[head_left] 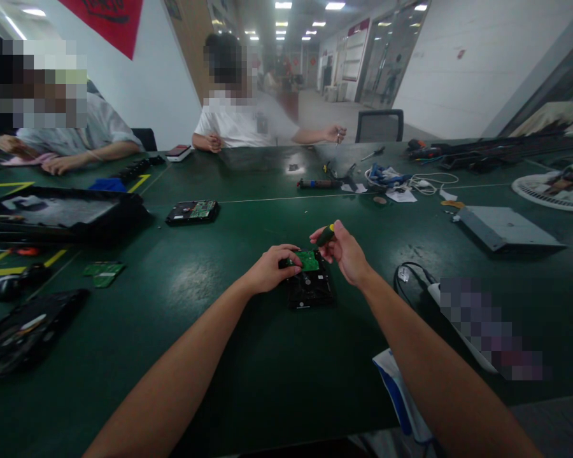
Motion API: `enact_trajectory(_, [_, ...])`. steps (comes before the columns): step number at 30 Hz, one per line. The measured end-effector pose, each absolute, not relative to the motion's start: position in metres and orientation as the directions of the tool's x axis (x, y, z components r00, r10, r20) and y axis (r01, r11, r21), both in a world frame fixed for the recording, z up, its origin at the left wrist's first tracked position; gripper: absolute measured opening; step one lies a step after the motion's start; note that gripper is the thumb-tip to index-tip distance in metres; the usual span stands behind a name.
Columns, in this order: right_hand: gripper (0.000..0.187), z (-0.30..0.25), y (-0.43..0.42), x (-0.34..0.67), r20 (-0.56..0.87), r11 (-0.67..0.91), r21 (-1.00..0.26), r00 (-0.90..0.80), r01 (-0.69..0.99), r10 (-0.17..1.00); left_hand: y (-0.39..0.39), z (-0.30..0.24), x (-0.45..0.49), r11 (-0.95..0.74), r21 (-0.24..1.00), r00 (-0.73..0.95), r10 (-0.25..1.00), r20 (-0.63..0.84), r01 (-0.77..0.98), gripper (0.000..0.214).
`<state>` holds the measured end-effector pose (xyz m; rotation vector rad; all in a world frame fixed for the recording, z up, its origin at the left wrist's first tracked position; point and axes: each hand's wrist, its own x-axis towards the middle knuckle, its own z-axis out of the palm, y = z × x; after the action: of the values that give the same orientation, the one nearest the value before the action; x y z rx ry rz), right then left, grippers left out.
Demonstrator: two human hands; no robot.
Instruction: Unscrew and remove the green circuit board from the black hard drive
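A black hard drive (310,287) lies on the dark green table (248,356) in front of me, with a green circuit board (308,259) on its far end. My left hand (270,268) rests closed on the drive's far left corner, fingers pressing beside the board. My right hand (344,252) is closed round a small screwdriver (325,235) with a black and yellow handle, held upright over the board's right edge. The tip of the screwdriver is hidden behind my fingers.
Another hard drive (192,212) lies further left, loose green boards (104,272) and black trays (57,213) beyond it. A grey flat case (506,227), cables (424,183) and tools sit to the right. A cable (410,277) lies beside my right wrist. Two people sit across the table.
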<state>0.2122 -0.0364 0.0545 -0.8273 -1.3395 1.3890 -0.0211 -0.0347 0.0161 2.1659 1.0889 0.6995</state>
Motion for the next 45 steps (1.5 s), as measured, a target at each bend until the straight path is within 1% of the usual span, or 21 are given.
enact_trajectory(5, [0.053, 0.052, -0.037, 0.213, 0.182, 0.156, -0.98, -0.233, -0.127, 0.955, -0.035, 0.017, -0.021, -0.475, 0.726, 0.518, 0.834, 0.191, 0.496, 0.012])
enact_trajectory(14, [0.041, 0.058, -0.041, 0.211, 0.235, 0.195, -0.966, -0.257, -0.171, 0.937, -0.035, 0.015, -0.022, -0.477, 0.718, 0.519, 0.834, 0.188, 0.506, 0.014])
enact_trajectory(20, [0.044, 0.057, -0.04, 0.212, 0.201, 0.129, -0.963, -0.312, -0.238, 0.929, -0.035, 0.014, -0.022, -0.48, 0.712, 0.522, 0.833, 0.186, 0.512, 0.014])
enact_trajectory(26, [0.061, 0.049, -0.034, 0.212, 0.22, 0.143, -0.952, -0.278, -0.271, 0.935, -0.036, 0.017, -0.022, -0.487, 0.711, 0.53, 0.827, 0.188, 0.508, 0.013])
enact_trajectory(31, [0.066, 0.049, -0.034, 0.21, 0.215, 0.128, -0.949, -0.294, -0.288, 0.932, -0.035, 0.016, -0.022, -0.486, 0.711, 0.527, 0.828, 0.189, 0.508, 0.013])
enact_trajectory(35, [0.062, 0.054, -0.036, 0.211, 0.2, 0.123, -0.956, -0.282, -0.266, 0.938, -0.034, 0.015, -0.022, -0.487, 0.712, 0.528, 0.827, 0.191, 0.506, 0.013])
enact_trajectory(40, [0.047, 0.054, -0.038, 0.213, 0.213, 0.164, -0.969, -0.287, -0.186, 0.934, -0.035, 0.015, -0.022, -0.482, 0.708, 0.526, 0.83, 0.182, 0.516, 0.012])
enact_trajectory(45, [0.042, 0.053, -0.038, 0.214, 0.234, 0.172, -0.963, -0.32, -0.208, 0.918, -0.034, 0.015, -0.022, -0.481, 0.714, 0.528, 0.83, 0.182, 0.509, 0.013])
